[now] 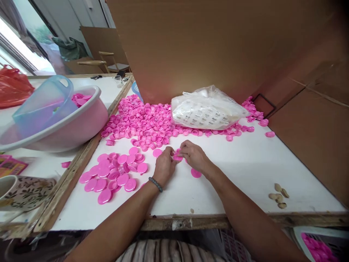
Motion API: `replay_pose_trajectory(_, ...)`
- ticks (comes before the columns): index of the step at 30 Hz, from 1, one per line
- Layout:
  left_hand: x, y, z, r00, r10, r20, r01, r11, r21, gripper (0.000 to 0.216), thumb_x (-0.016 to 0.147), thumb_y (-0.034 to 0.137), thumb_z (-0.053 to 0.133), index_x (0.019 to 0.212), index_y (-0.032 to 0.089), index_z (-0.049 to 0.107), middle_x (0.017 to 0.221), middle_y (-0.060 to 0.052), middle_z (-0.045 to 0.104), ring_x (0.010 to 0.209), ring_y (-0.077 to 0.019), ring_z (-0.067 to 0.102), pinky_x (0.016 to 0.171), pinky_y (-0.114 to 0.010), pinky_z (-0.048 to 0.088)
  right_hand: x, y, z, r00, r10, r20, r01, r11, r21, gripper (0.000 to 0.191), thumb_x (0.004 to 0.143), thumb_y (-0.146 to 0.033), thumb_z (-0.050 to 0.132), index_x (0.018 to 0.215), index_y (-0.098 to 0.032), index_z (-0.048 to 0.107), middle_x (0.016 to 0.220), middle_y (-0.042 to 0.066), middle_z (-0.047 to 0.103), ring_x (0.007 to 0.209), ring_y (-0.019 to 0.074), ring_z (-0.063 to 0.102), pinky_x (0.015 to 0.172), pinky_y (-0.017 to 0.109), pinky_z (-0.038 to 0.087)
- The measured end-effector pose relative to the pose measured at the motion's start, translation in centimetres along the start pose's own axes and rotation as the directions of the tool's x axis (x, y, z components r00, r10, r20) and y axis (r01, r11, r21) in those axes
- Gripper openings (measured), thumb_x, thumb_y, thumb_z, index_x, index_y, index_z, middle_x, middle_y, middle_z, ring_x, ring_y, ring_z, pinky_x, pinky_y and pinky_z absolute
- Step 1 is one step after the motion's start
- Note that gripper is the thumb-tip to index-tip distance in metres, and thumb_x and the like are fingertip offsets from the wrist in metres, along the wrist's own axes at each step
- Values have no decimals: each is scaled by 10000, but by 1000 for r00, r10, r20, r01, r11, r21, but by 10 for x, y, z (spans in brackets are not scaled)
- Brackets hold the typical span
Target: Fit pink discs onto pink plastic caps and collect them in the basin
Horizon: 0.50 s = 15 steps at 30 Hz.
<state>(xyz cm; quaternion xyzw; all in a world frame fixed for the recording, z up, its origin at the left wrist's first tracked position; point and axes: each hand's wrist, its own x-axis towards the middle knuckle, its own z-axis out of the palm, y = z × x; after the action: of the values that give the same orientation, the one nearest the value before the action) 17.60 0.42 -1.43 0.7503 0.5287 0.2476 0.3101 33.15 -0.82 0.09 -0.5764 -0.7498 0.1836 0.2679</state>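
My left hand [165,165] and my right hand [194,156] meet over the white tabletop [174,196]. Between their pinched fingertips is a small pink plastic cap [177,157], held from both sides; the fingers partly cover it. A flat pink disc [196,173] lies under my right wrist, and another pink disc [157,153] lies just beyond my left hand. To the left spreads a loose group of pink round lids [103,171]. Farther back is a big heap of small pink cup-shaped caps [144,122].
A clear plastic bag of white printed pieces [204,112] rests against the heap, before a tall cardboard box [218,43]. Left stand a pink basin [81,127] with a blue scoop [46,105] and a floral mug [32,193]. Several shells [278,198] lie at right.
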Motion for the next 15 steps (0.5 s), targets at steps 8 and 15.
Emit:
replay_pose_trajectory(8,2,-5,2,999,46,-13,-45,997,60,242,713,165,584,902,197,436,787,2,577,647,-128,534,550,-221,351,-7,-11,7,965,-135,225,212,907,-365,278,849,-85,365,821,-180,625,992,65,542,732,137,498,553,244,345)
replay_pose_trajectory(15,2,-6,1,998,66,-7,-66,996,52,270,704,136,574,932,188,438,818,-12,585,671,-136,538,568,-234,366,-9,-26,6,968,-116,223,210,861,-463,292,821,-35,350,801,-167,610,931,84,538,704,162,454,556,287,335)
